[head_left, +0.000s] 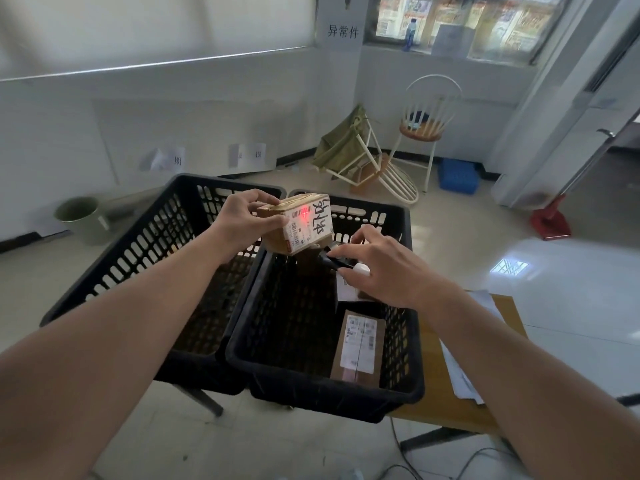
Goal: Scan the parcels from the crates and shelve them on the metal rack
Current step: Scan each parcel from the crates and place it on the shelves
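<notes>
Reaching forward over two black perforated plastic crates, both bare forearms frame the view. Nearest, the right-hand crate (pixel 325 393) holds a flat brown cardboard parcel with a white label (pixel 358 348) standing against its right wall, and another parcel lies partly hidden under the right hand. Beside it on the right, a yellow wooden counter (pixel 460 407) carries loose white papers (pixel 460 372). Above this crate the right hand (pixel 384 268) curls its grip round a small black-and-white handheld scanner (pixel 346 263), thumb and fingers pinching it. Just beyond, the left hand (pixel 242 223) pinches a small brown cardboard box with a barcode label and black handwriting (pixel 298 223), held tilted in the air over the crates; a red spot of light falls on the label. The left-hand crate (pixel 145 251) touches the other. Farther off stand a green bucket (pixel 81 216), a white round-backed chair (pixel 424 126), a blue bin (pixel 457 174) and a red dustpan (pixel 550 223).
</notes>
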Motion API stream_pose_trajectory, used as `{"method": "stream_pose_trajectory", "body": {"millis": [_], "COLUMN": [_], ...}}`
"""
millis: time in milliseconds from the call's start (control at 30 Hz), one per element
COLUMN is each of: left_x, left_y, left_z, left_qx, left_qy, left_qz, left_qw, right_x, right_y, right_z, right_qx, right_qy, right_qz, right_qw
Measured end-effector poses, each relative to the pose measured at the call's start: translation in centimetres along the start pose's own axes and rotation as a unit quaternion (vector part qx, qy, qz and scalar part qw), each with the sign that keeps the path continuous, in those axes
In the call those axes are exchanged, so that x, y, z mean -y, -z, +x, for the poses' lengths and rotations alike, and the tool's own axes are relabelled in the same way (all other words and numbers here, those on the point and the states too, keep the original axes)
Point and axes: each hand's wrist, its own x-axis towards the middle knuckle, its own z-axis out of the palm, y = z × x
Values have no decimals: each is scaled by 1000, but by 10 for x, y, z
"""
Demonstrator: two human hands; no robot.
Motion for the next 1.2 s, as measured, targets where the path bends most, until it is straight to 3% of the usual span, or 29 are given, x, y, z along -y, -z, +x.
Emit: {"method": "stream_pose_trajectory", "body": {"millis": [300,500,733,967,1200], "left_x": [4,-10,-36,-61,-87], "left_y": [7,14,29,36,46], "left_z": [9,4,-27,-95,-205], "left_qx": [1,32,39,-51,-155], "left_qy": [-7,24,52,49,39], "left_qz": [14,-102,-164,-198,-197], "left_qw": [1000,994,984,978,967], "right_x": [3,10,35,73,136], "right_y": [-4,-14,-9,8,19], "right_z": [9,23,47,61,40], "right_qx": [-8,-81,-180,-175,-109], "right_qy": [-18,-93,-150,-97,25], "right_qz": [13,135,300,454,520], "right_qw": [1000,983,925,868,847]}}
